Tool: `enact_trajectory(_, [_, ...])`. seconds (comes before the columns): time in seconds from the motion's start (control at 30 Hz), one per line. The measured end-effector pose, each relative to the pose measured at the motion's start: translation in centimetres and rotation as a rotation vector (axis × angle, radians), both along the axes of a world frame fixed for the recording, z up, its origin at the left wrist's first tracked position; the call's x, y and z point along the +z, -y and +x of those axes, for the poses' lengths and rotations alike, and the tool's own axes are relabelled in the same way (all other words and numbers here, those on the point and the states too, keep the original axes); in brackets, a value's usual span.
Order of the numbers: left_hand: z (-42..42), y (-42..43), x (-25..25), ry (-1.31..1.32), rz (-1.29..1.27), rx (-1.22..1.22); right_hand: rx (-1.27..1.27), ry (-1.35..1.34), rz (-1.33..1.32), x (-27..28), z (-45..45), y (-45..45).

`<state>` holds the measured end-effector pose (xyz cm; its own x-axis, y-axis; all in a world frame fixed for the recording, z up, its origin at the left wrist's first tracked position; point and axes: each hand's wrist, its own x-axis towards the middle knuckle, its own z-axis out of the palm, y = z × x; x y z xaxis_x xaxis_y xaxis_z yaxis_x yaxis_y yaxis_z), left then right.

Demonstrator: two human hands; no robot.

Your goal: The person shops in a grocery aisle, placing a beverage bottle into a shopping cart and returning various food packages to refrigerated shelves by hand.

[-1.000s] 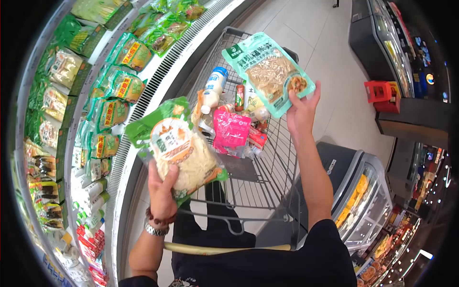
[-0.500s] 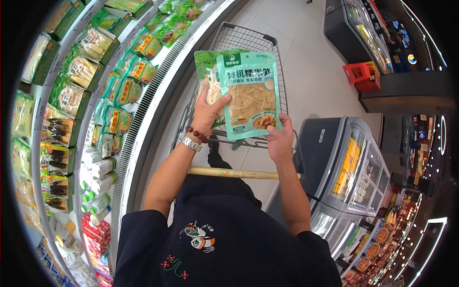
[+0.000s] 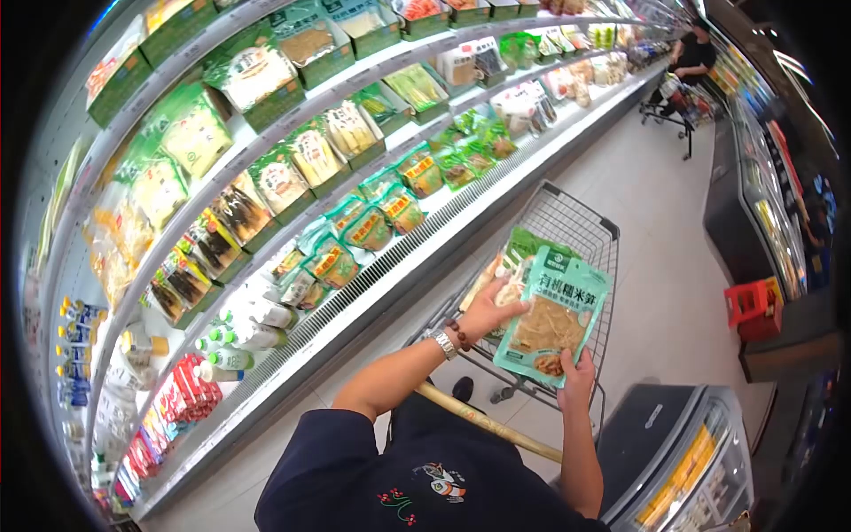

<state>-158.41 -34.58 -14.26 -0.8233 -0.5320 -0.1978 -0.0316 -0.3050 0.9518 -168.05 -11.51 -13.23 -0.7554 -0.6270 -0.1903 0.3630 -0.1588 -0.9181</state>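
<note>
Both hands hold up two flat food packets over a wire shopping cart (image 3: pixel 612 232). In front is a teal packet of bamboo shoots (image 3: pixel 551 326), its printed face toward me and tilted. Behind it to the left, partly covered, is a green packet (image 3: pixel 512 277) with pale contents. My left hand (image 3: pixel 492 312), with a beaded bracelet and a metal watch, is closed on the packets' left side, its thumb over the teal one. My right hand (image 3: pixel 577 381) pinches the teal packet's lower right corner. The cart's yellow handle bar (image 3: pixel 479 418) crosses close to my body.
To the left runs a long refrigerated shelf (image 3: pixel 417 257) with bagged vegetables, noodles and bottles. A chest freezer (image 3: pixel 651 434) stands at the lower right, and a red crate (image 3: pixel 752 306) beyond it. Up the aisle a person (image 3: pixel 693 55) is beside another cart (image 3: pixel 678 115).
My view has swung left, so more of the shelf shows, and the person up the aisle has come into sight. Both hands keep their hold on the packets.
</note>
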Motion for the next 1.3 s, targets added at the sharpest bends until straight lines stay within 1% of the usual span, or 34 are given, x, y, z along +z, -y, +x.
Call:
enact_trajectory(0.03, [0.1,0.0,0.6,0.022,0.059,-0.016,0.004,0.012,0.004,0.0,-0.1,0.2])
enact_trajectory(0.1, [0.0,0.4,-0.6,-0.008,0.121,0.024,0.015,0.07,-0.044,-0.5,-0.4,0.5])
enact_trajectory(0.13, [-0.2,0.5,-0.4,-0.024,0.152,0.035,0.012,0.098,-0.066,-0.6,-0.5,0.7])
enact_trajectory(0.23, [0.2,1.3,0.8,-0.078,0.135,0.036,0.028,0.114,-0.081,-1.5,-1.2,1.4])
enact_trajectory(0.27, [0.2,1.5,0.6,-0.046,0.082,0.061,0.022,0.128,-0.108,-1.2,-1.1,2.0])
enact_trajectory(0.37, [0.2,1.7,0.4,-0.044,0.119,0.074,0.027,0.123,-0.106,-2.3,-1.5,2.3])
enact_trajectory(0.47, [0.1,1.7,-0.1,-0.044,0.11,0.058,0.001,0.176,-0.118,-2.6,-1.4,2.6])
enact_trajectory(0.6, [0.0,1.6,-0.4,0.065,-0.108,0.063,-0.058,0.209,-0.104,-3.0,-0.5,2.4])
enact_trajectory(0.7, [-0.4,1.4,-1.0,0.074,-0.19,0.033,-0.116,0.246,-0.09,-3.7,-0.3,1.9])
enact_trajectory(0.8, [-0.6,1.2,-1.7,0.062,-0.15,0.033,-0.121,0.241,-0.103,-4.4,-0.5,1.6])
enact_trajectory(0.9, [-0.5,1.3,-1.0,0.077,0.002,-0.065,-0.118,0.301,-0.157,-4.5,-1.0,1.5])
enact_trajectory(0.93, [-0.6,1.5,-0.3,0.078,0.013,-0.082,-0.11,0.218,-0.123,-4.3,-0.9,1.7])
enact_trajectory(1.0, [-0.2,1.6,1.4,0.088,0.035,-0.119,-0.068,0.244,-0.117,-3.7,-0.7,1.5])
enact_trajectory(1.03, [-0.1,1.6,1.0,0.125,-0.009,-0.076,-0.059,0.252,-0.123,-3.5,-0.6,1.5])
enact_trajectory(1.07, [-0.1,1.4,0.1,0.152,-0.059,-0.05,-0.048,0.354,-0.232,-3.4,-0.5,1.5])
enact_trajectory(1.1, [-0.6,1.3,-0.7,0.165,-0.115,-0.041,-0.043,0.343,-0.23,-4.2,-0.6,1.3])
enact_trajectory(1.17, [-1.0,1.3,-2.1,0.121,-0.039,-0.029,-0.048,0.314,-0.222,-6.0,-0.8,0.7])
enact_trajectory(1.23, [-0.8,1.1,0.7,0.056,0.031,-0.074,0.03,0.268,-0.197,-5.5,-0.6,1.1])
enact_trajectory(1.3, [-0.7,1.0,0.9,0.047,0.017,-0.078,0.01,0.279,-0.173,-5.7,-0.2,1.1])
